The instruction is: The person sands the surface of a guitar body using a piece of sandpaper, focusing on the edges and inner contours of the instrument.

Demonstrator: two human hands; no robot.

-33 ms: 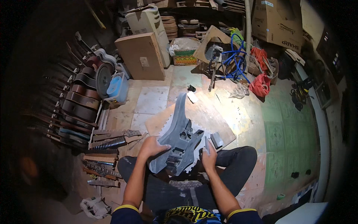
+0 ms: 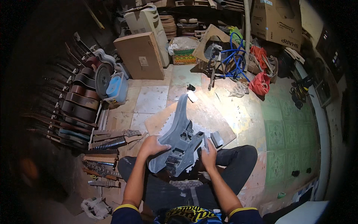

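Note:
A grey, dusty electric guitar body [image 2: 175,147] with routed cavities and a long upper horn rests across my lap, tilted. My left hand [image 2: 152,146] grips its left edge, thumb lying on the top face. At the right edge, beside the shorter horn, my right hand [image 2: 209,154] is closed round a thin grey piece [image 2: 205,143], perhaps folded sandpaper. Close by, a grey block [image 2: 216,139] lies on a wooden board [image 2: 156,122]. A white sheet with a jagged edge shows partly under the body.
Guitars [image 2: 80,97] stand in a rack at left, with several guitar necks [image 2: 108,143] on the floor nearer me. A white object [image 2: 192,96] lies past the board. Further back are a cardboard panel [image 2: 140,56], a blue hose [image 2: 235,56] and a red bag [image 2: 260,84].

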